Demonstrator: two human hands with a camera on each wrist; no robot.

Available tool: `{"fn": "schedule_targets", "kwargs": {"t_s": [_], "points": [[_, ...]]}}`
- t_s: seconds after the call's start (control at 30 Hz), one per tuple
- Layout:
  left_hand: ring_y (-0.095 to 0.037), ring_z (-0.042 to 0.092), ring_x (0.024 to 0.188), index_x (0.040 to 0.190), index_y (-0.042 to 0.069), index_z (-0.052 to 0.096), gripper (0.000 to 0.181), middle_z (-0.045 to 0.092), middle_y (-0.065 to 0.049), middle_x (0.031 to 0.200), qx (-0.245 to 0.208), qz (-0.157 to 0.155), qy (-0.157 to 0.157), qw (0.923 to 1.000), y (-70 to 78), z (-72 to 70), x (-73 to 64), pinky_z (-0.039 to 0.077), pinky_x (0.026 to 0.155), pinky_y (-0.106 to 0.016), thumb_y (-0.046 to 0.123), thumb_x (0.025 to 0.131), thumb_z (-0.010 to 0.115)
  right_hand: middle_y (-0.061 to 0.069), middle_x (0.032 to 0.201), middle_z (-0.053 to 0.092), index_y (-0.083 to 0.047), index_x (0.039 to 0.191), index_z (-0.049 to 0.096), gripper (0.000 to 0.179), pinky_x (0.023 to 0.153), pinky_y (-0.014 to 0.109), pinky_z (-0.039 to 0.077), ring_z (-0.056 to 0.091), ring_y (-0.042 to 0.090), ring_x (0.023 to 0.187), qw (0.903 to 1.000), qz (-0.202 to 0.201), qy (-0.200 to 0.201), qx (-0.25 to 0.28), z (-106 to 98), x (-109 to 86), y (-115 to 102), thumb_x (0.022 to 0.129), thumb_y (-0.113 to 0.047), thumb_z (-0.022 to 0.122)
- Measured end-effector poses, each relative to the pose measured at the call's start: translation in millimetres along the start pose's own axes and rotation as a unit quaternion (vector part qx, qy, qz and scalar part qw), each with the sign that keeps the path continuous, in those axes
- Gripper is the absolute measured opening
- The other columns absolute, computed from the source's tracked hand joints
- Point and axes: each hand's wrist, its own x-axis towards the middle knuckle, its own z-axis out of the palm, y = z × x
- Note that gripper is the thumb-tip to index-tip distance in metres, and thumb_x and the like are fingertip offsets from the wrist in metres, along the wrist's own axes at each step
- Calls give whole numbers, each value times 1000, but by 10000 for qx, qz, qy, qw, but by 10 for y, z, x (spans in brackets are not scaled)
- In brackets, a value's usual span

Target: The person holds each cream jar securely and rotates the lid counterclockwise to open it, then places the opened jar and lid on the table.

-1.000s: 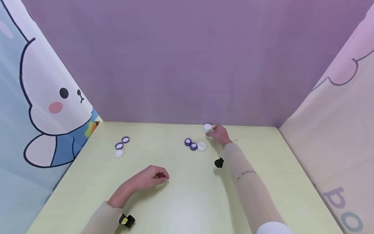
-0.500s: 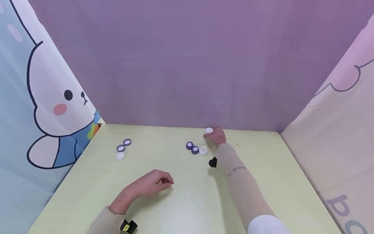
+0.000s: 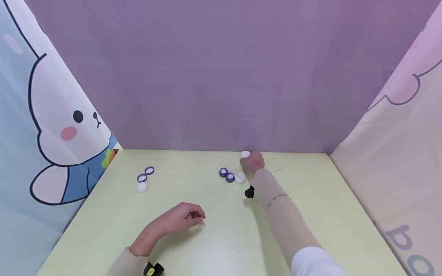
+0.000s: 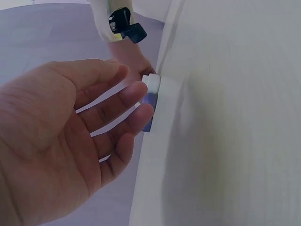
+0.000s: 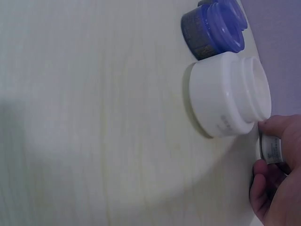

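At the back of the table, my right hand (image 3: 253,162) grips a small white jar (image 3: 245,154) with a white top. In the right wrist view, the fingers and thumb curl round that printed white jar (image 5: 271,149). An open white jar (image 3: 239,178) stands just in front of my right hand, beside two open purple jars (image 3: 230,178). My left hand (image 3: 177,218) hovers over the near middle of the table, fingers loosely curled. The left wrist view shows this left hand (image 4: 61,132) holding nothing.
Left of the jars lie two purple-rimmed lids (image 3: 149,170) and a white lid (image 3: 141,187). A purple cloth wall (image 3: 221,76) rises behind the pale yellow table (image 3: 193,184). Printed cloths (image 3: 69,153) close in both sides.
My right hand has gone from beside the small white jar to closing round it. The jar stays at the back edge. My left hand has hardly moved.
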Motion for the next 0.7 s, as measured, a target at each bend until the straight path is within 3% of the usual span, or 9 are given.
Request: {"fn": "schedule_targets", "kwargs": {"t_s": [0.17, 0.37, 0.5, 0.7], "points": [[-8, 59, 83, 106, 11, 70, 15, 67, 2, 95, 6, 15, -131, 9999, 0, -7, 30, 51, 71, -26, 19, 97, 61, 15, 124, 59, -6, 132, 53, 57, 96, 50, 43, 55, 35, 113, 9999, -122, -67, -64, -63, -28, 94, 81, -25, 72], [-10, 59, 83, 106, 13, 70, 15, 67, 4, 95, 8, 20, -139, 9999, -40, -8, 85, 51, 72, -26, 20, 97, 61, 13, 112, 65, -6, 119, 59, 49, 86, 47, 46, 60, 32, 99, 9958, -690, 264, -549, -166, -26, 112, 79, -30, 72], [-9, 60, 83, 106, 14, 70, 14, 67, 4, 95, 22, -76, -148, 9999, -106, -19, 75, 52, 71, -26, 19, 97, 62, 8, 102, 65, -9, 111, 59, 45, 76, 42, 47, 60, 28, 88, 9938, -769, 213, -771, -161, -85, 75, 76, -34, 73], [-10, 60, 84, 107, 14, 70, 15, 67, 3, 95, 22, -38, -155, 9999, -115, -50, 87, 52, 72, -27, 22, 97, 61, 4, 97, 66, -11, 108, 61, 43, 75, 39, 47, 60, 24, 85, 9924, -992, 281, -671, -143, -216, 30, 75, -35, 75]]}}
